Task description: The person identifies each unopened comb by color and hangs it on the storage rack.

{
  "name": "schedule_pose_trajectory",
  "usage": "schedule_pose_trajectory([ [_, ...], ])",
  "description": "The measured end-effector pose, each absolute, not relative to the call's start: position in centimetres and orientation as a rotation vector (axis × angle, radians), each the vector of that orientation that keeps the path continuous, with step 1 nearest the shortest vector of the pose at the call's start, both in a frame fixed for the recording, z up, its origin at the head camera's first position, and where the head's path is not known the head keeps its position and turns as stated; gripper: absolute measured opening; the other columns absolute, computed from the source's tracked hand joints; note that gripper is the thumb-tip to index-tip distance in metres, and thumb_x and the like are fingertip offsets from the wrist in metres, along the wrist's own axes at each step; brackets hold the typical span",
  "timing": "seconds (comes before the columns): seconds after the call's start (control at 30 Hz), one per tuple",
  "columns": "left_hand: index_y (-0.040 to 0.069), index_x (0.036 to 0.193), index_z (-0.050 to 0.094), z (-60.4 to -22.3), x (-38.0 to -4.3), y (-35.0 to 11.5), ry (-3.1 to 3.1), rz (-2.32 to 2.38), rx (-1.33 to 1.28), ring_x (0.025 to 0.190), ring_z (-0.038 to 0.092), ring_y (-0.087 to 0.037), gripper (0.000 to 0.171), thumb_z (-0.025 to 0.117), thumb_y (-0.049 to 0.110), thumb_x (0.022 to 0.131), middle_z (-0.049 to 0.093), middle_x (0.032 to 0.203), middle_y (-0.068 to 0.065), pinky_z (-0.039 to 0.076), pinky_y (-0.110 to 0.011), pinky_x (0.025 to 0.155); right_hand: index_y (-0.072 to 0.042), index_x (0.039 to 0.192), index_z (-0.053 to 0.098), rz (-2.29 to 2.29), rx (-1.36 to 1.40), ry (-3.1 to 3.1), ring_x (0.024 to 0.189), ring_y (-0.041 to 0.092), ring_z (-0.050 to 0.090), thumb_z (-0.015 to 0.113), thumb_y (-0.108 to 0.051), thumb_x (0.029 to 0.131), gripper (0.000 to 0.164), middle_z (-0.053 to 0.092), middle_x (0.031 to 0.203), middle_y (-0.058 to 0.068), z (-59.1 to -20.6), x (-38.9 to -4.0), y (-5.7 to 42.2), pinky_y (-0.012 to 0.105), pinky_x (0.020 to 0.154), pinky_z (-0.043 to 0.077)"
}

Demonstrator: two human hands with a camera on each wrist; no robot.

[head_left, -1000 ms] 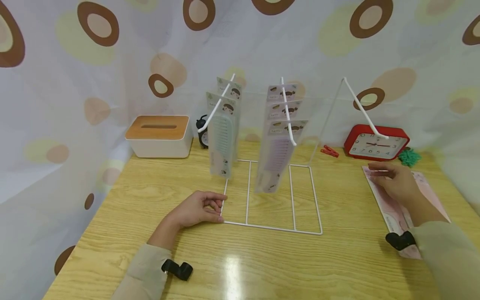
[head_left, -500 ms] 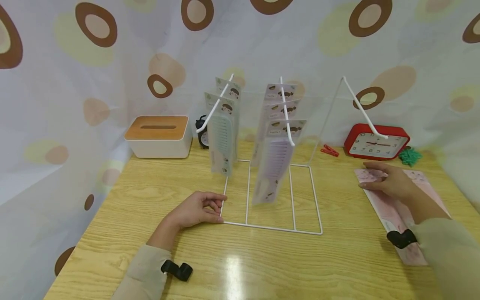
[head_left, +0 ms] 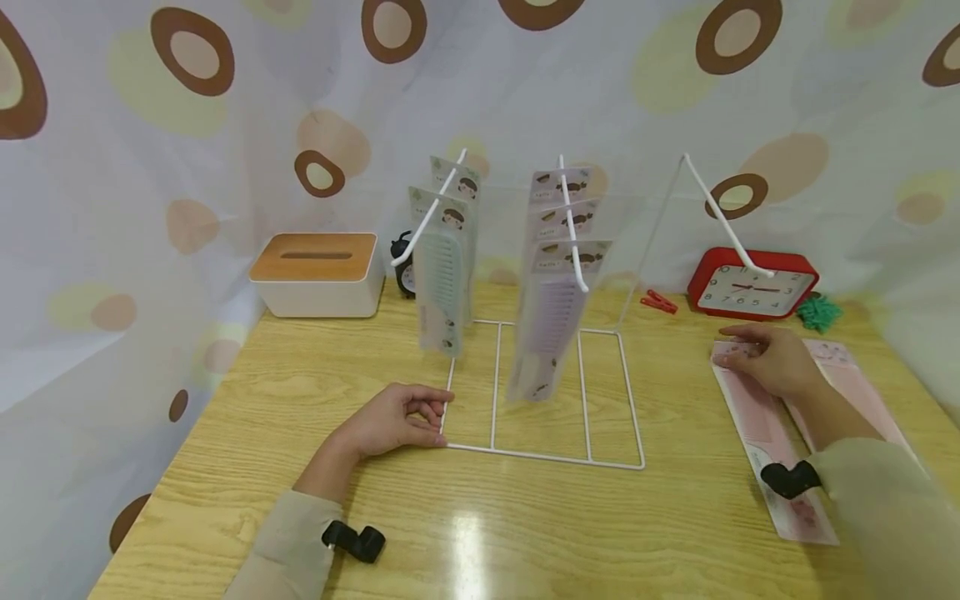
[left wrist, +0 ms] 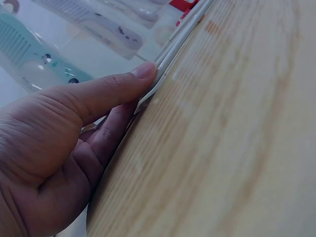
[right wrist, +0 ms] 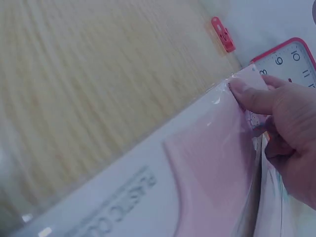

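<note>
My left hand [head_left: 397,417] grips the front left corner of a white wire display rack [head_left: 540,454], its thumb on the wire in the left wrist view. Green combs [head_left: 442,275] in clear packets hang on the rack's left hook. Purple packaged combs [head_left: 555,317] hang on the middle hook; the right hook [head_left: 723,212] carries nothing. To the right of the rack, my right hand [head_left: 783,367] pinches the top end of a pink packaged comb [right wrist: 212,168] between thumb and fingers. Another pink packet [head_left: 862,387] lies beside it, partly hidden by the forearm.
A red clock [head_left: 753,285] stands behind the right hand, with a red clip [head_left: 659,302] to its left and a green crinkled thing [head_left: 819,314] to its right. At the back left are a tissue box [head_left: 318,275] and a small black clock [head_left: 403,271], partly hidden.
My right hand has drawn the pink packaged comb slightly left and toward me, apart from the other pink packet. The hanging purple packets swing a little. My left hand stays at the rack's corner.
</note>
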State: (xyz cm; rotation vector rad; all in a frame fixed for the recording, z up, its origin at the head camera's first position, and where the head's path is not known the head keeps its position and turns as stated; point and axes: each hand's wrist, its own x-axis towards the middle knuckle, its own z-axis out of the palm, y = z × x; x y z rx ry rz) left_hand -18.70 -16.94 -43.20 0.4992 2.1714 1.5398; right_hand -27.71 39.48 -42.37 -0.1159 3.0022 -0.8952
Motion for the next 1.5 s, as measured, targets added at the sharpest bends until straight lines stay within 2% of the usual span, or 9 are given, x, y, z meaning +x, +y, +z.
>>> schedule_pose_trajectory([
  [0.1, -0.002, 0.138, 0.056, -43.2, -18.7, -16.9, 2.170, 1.539, 0.484, 0.091, 0.063, -0.016, 0.063, 0.082, 0.008, 0.082, 0.061, 0.106, -0.011, 0.057, -0.024, 0.080, -0.006, 0.130, 0.065, -0.974, -0.003, 3.045, 0.079, 0.012, 0.048, 0.068, -0.041, 0.094, 0.049, 0.067, 0.109, 0.008, -42.2, -27.2, 38.8, 0.023, 0.059, 0.043],
  [0.23, -0.001, 0.138, 0.056, -43.3, -18.7, -16.9, 2.167, 1.539, 0.478, 0.092, 0.063, -0.016, 0.063, 0.082, 0.009, 0.082, 0.061, 0.107, -0.011, 0.057, -0.024, 0.080, -0.011, 0.127, 0.067, -1.143, 0.107, 3.033, 0.090, 0.006, 0.044, 0.066, -0.049, 0.093, 0.052, 0.060, 0.098, -0.024, -41.1, -25.9, 37.7, 0.021, 0.067, 0.040],
  [0.33, -0.003, 0.138, 0.055, -43.3, -18.7, -16.9, 2.163, 1.545, 0.488, 0.092, 0.063, -0.017, 0.063, 0.082, 0.009, 0.083, 0.061, 0.107, -0.012, 0.057, -0.024, 0.079, -0.010, 0.123, 0.070, -1.406, 0.039, 2.950, 0.094, -0.008, 0.052, 0.070, -0.039, 0.093, 0.042, 0.063, 0.093, -0.035, -39.9, -24.7, 37.0, 0.011, 0.074, 0.045],
  [0.4, -0.003, 0.138, 0.055, -43.4, -18.7, -16.9, 2.159, 1.545, 0.491, 0.093, 0.063, -0.018, 0.063, 0.082, 0.009, 0.083, 0.061, 0.107, -0.013, 0.057, -0.024, 0.079, -0.011, 0.120, 0.071, -1.593, -0.047, 2.856, 0.093, -0.011, 0.060, 0.072, -0.025, 0.093, 0.031, 0.069, 0.092, -0.030, -39.0, -23.9, 36.5, 0.009, 0.077, 0.049],
  [0.47, -0.003, 0.138, 0.056, -43.4, -18.7, -16.8, 2.166, 1.536, 0.498, 0.093, 0.063, -0.017, 0.062, 0.082, 0.009, 0.083, 0.062, 0.107, -0.013, 0.057, -0.023, 0.080, -0.010, 0.118, 0.072, -1.785, -0.132, 2.730, 0.086, -0.006, 0.067, 0.073, -0.011, 0.091, 0.026, 0.073, 0.092, -0.023, -38.1, -23.0, 35.9, 0.012, 0.072, 0.055],
  [0.6, -0.003, 0.138, 0.056, -43.4, -18.8, -16.8, 2.168, 1.534, 0.501, 0.093, 0.063, -0.017, 0.062, 0.082, 0.008, 0.083, 0.062, 0.107, -0.014, 0.057, -0.023, 0.079, -0.003, 0.113, 0.072, -2.109, -0.359, 2.509, 0.080, 0.003, 0.071, 0.070, 0.008, 0.088, 0.027, 0.077, 0.092, -0.010, -35.7, -21.1, 34.1, 0.013, 0.070, 0.056],
  [0.8, -0.004, 0.138, 0.055, -43.3, -18.8, -16.8, 2.157, 1.541, 0.495, 0.093, 0.062, -0.017, 0.062, 0.081, 0.007, 0.083, 0.061, 0.107, -0.013, 0.057, -0.023, 0.079, 0.011, 0.111, 0.068, -2.524, -0.758, 2.042, 0.086, 0.015, 0.075, 0.053, 0.025, 0.088, 0.030, 0.078, 0.097, 0.008, -31.1, -18.2, 31.3, 0.018, 0.076, 0.059],
  [1.07, -0.004, 0.138, 0.055, -43.1, -18.7, -17.0, 2.159, 1.546, 0.491, 0.093, 0.062, -0.018, 0.062, 0.081, 0.008, 0.083, 0.061, 0.107, -0.014, 0.057, -0.023, 0.079, 0.028, 0.109, 0.058, -2.860, -1.071, 1.357, 0.093, 0.035, 0.074, 0.048, 0.031, 0.086, 0.025, 0.071, 0.097, 0.032, -26.0, -15.3, 27.8, 0.033, 0.084, 0.061],
  [1.5, -0.001, 0.139, 0.056, -43.1, -18.8, -17.0, 2.185, 1.522, 0.488, 0.091, 0.063, -0.015, 0.063, 0.082, 0.010, 0.083, 0.062, 0.106, -0.010, 0.056, -0.024, 0.080, 0.026, 0.110, 0.060, -2.940, -0.930, 1.586, 0.090, 0.032, 0.075, 0.051, 0.028, 0.086, 0.025, 0.073, 0.095, 0.028, -23.4, -15.9, 25.7, 0.031, 0.081, 0.061],
])
